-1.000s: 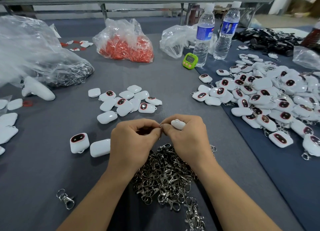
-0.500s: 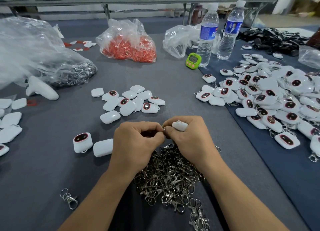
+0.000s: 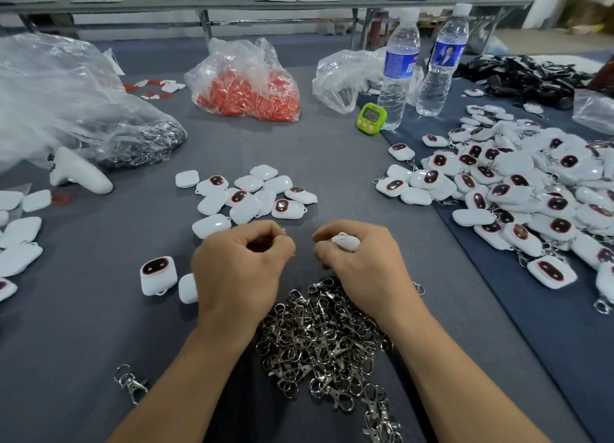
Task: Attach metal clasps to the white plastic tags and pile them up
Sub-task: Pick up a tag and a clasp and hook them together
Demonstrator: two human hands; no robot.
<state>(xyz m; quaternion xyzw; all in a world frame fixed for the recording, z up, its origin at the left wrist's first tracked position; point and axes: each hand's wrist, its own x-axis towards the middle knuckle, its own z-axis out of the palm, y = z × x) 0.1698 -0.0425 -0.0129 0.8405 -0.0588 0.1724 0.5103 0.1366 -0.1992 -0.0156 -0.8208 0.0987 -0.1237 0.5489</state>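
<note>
Both hands sit knuckles-up, a small gap apart, above the clasp pile (image 3: 325,336) at the near edge of the counter (image 3: 349,176). Right hand (image 3: 362,260) is curled round a tag (image 3: 345,241). Left hand (image 3: 242,266) is fist-curled, pinching a clasp (image 3: 285,231); only a glint of it shows.

A tangled heap of silver metal clasps (image 3: 325,336) lies nearest the person, with one stray clasp (image 3: 131,381) off to its left. One white plastic tag (image 3: 345,242) is gripped in the right hand (image 3: 362,263). Beyond, loose tags (image 3: 252,193) lie clustered flat, some showing dark red-rimmed windows. At the right, a big pile of tags (image 3: 518,190) carries clasps.
</note>
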